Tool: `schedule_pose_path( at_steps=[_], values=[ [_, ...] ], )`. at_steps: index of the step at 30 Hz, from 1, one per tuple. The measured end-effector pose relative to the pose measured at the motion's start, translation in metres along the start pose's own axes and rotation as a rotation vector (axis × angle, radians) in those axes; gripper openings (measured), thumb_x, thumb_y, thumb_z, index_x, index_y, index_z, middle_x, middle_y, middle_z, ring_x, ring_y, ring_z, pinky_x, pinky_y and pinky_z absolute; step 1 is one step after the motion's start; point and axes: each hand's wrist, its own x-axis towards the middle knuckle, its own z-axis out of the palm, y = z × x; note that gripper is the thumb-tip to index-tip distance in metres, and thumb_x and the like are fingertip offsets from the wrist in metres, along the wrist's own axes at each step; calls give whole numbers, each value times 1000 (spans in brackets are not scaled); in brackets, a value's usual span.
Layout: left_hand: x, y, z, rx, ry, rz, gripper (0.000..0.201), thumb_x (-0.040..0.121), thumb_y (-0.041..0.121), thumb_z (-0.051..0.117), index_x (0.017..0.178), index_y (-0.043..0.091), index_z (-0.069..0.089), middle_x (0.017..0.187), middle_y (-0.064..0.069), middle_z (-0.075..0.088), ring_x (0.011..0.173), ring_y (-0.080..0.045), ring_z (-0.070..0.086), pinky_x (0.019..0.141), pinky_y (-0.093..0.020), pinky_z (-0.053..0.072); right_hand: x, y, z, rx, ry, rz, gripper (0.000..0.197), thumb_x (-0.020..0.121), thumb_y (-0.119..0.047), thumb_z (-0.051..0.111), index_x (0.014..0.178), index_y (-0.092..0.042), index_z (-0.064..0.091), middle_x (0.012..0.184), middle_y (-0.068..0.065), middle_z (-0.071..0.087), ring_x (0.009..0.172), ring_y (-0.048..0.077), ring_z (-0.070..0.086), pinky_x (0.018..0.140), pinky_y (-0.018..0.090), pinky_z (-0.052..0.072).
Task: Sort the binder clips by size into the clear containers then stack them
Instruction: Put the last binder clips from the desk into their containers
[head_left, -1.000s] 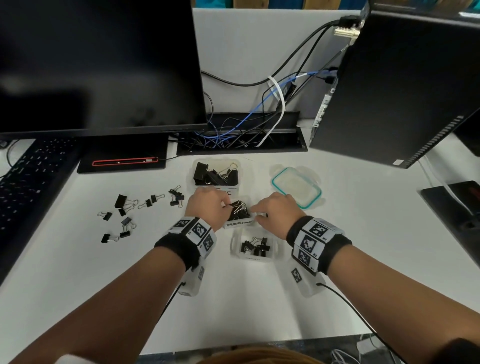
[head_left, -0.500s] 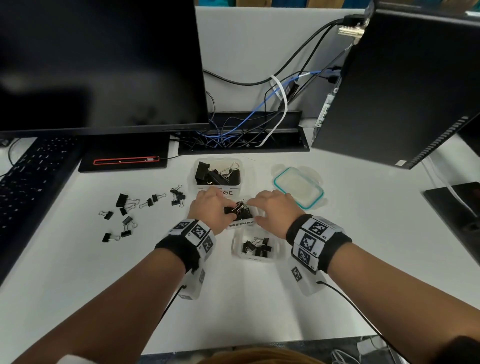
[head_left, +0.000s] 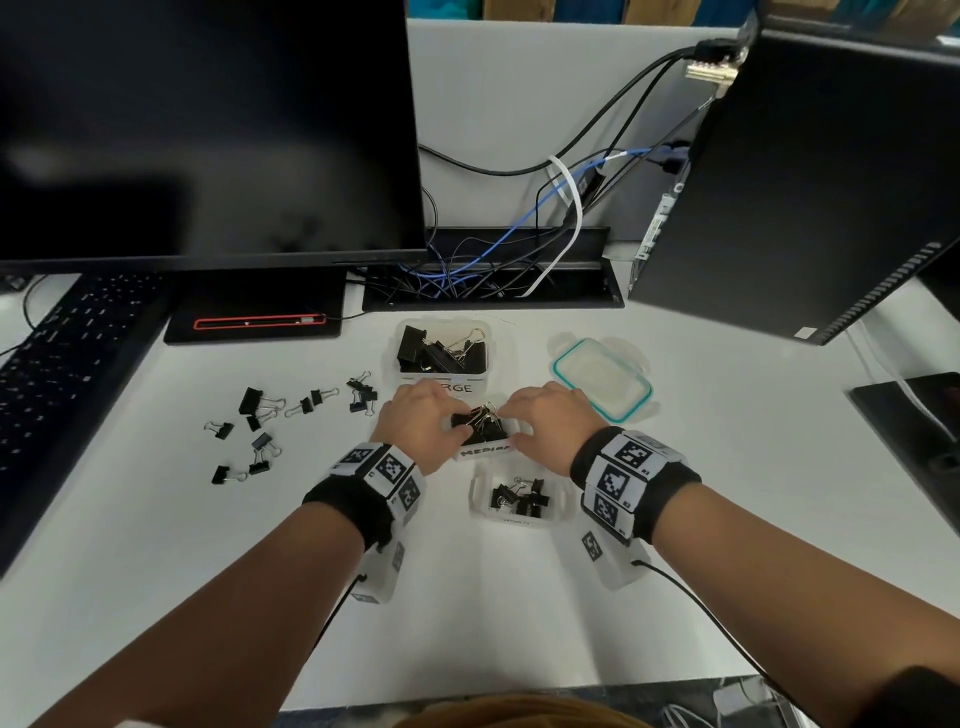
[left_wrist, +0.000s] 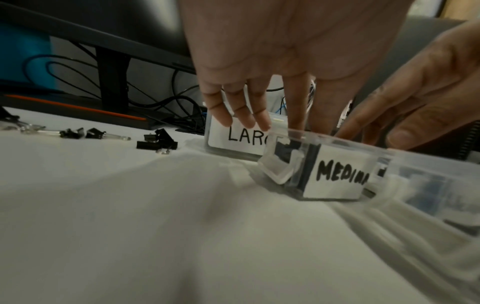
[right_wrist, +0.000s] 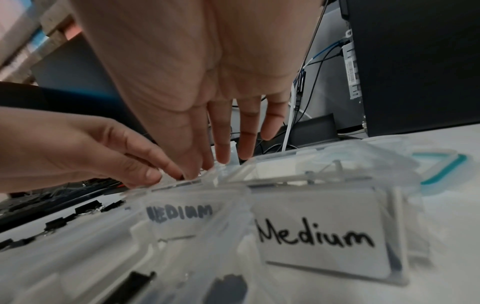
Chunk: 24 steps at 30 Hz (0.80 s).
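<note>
Three clear containers stand in a column on the white desk. The one labelled LARGE (head_left: 451, 387) is farthest, the MEDIUM container (head_left: 485, 451) is in the middle, and a third container (head_left: 477, 501) with small black clips is nearest. Both hands are at the medium container, which holds a pile of black binder clips (head_left: 480, 423). My left hand (head_left: 445, 422) pinches its left rim between thumb and fingers. My right hand (head_left: 519, 428) has straight fingers whose tips touch the right rim (right_wrist: 223, 158). Several loose binder clips (head_left: 260, 410) lie to the left.
A teal-edged clear lid (head_left: 602, 379) lies right of the large container. A monitor (head_left: 208, 130), its black base (head_left: 254, 312) and a keyboard (head_left: 62, 364) are on the left. A cable tray (head_left: 493, 283) sits behind the containers, and a black computer tower (head_left: 831, 182) stands at the right.
Both hands have closed in slightly over the medium container, the fingertips now nearer together above its clips. The containers and the loose clips stay in place.
</note>
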Motion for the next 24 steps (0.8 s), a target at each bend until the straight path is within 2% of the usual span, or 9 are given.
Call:
schedule_pose_path(
  at_steps=[4, 6, 10, 17, 20, 24],
  values=[
    [-4, -5, -5, -109, 126, -7, 29, 89, 32, 58, 116, 25, 63, 129, 2, 49, 124, -19, 39, 107, -35, 32, -1, -9, -7, 25, 19, 25, 37, 91, -29, 49, 128, -26, 53, 129, 0, 54, 119, 25, 44, 99, 39, 35],
    [-7, -10, -9, -141, 180, -11, 25, 88, 28, 59, 112, 23, 65, 127, 1, 50, 122, -20, 41, 105, -32, 32, 0, -17, -10, 60, 48, 29, 35, 90, -28, 50, 125, -24, 55, 125, 3, 55, 116, 25, 47, 98, 39, 38],
    [-16, -27, -21, -166, 221, -43, 17, 87, 21, 59, 103, 20, 66, 123, -1, 52, 118, -21, 43, 99, -29, 32, 3, -40, -11, 132, 89, 6, 32, 89, -24, 52, 119, -20, 59, 120, 6, 57, 112, 26, 49, 97, 39, 41],
    [-30, -70, -41, -165, 194, -165, 18, 86, 21, 58, 103, 21, 65, 121, -2, 54, 114, -23, 45, 96, -32, 38, 12, -84, -7, 237, 102, -19, 30, 88, -22, 55, 117, -15, 61, 119, 7, 57, 114, 23, 49, 97, 34, 43],
    [-36, -91, -50, -146, 150, -211, 20, 88, 23, 56, 106, 22, 63, 124, 0, 51, 118, -22, 43, 98, -33, 37, 18, -102, -3, 250, 85, -9, 30, 89, -23, 55, 118, -14, 60, 120, 8, 57, 114, 23, 50, 95, 30, 42],
    [-41, -123, -61, -110, 113, -262, 23, 88, 22, 54, 109, 22, 62, 126, -1, 51, 117, -22, 44, 94, -32, 39, 31, -126, 5, 277, 46, 38, 32, 90, -23, 55, 120, -13, 59, 123, 9, 55, 115, 24, 51, 96, 29, 40]
  ],
)
